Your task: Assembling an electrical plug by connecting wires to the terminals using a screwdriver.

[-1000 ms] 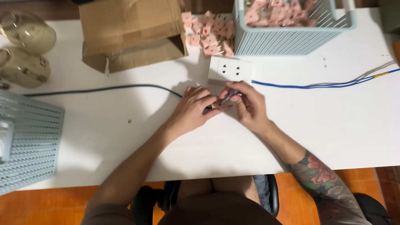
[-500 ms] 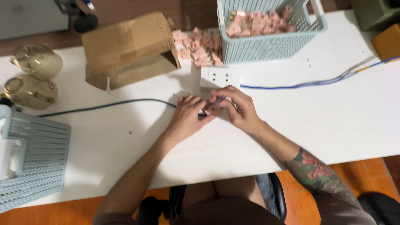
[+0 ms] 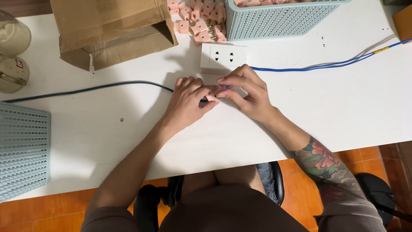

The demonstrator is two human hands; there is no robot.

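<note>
Nearest the camera, the person sits at the white counter (image 3: 128,141) with both forearms laid across it, so the wrists are braced for close work. The left hand (image 3: 186,103) and right hand (image 3: 246,92) meet at the middle of the counter, fingers curled shut around a small pink part (image 3: 213,97) pinched between their tips; a darker bit shows there too, too small to make out. The dark cable (image 3: 86,89) runs in from the left straight to the left hand's fingertips, so its end seems to sit inside that pinch. Just beyond the knuckles lies a white socket plate (image 3: 223,58), face up, with a blue wire (image 3: 326,65) trailing off to the right. Further back, loose pink plugs (image 3: 195,21) are heaped within easy reach between a torn cardboard box (image 3: 111,30) and a pale blue basket (image 3: 279,19) holding more. Another basket (image 3: 21,154) sits at the left edge.
</note>
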